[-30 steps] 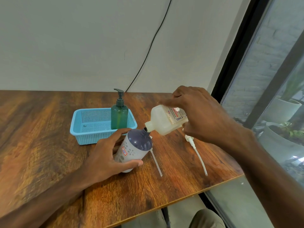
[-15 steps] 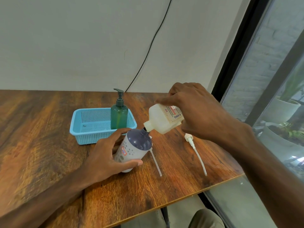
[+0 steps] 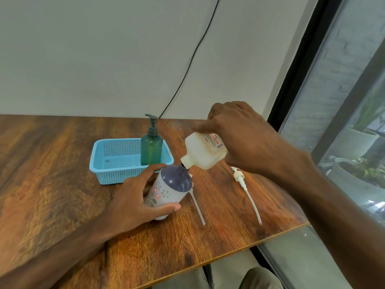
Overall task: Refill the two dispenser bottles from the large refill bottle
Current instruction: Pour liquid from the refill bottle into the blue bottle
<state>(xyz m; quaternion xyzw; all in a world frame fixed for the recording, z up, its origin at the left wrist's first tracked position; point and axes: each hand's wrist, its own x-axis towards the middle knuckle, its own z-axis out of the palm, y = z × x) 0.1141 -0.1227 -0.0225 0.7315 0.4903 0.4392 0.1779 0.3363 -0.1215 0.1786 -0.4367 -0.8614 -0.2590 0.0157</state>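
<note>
My left hand (image 3: pixel 133 202) grips a white dispenser bottle (image 3: pixel 169 189) with a dark purple top, standing open on the table, its pump off. My right hand (image 3: pixel 242 135) holds the large translucent refill bottle (image 3: pixel 201 152) tilted steeply, its neck touching the dispenser's open mouth. A green dispenser bottle (image 3: pixel 151 146) with its pump on stands upright in a blue basket (image 3: pixel 108 166) behind. Two white pump heads with long tubes lie on the table: one (image 3: pixel 198 207) partly hidden behind the white bottle, the other (image 3: pixel 246 191) further right.
The wooden table's (image 3: pixel 52 184) front edge runs diagonally close to the pump tubes. A window (image 3: pixel 343 122) with a black frame is on the right, potted plants outside. A black cable (image 3: pixel 187 67) hangs down the wall behind the basket.
My right hand has raised the base of the refill bottle, tipping it more steeply over the dispenser's mouth. The left hand and white bottle stay put.
</note>
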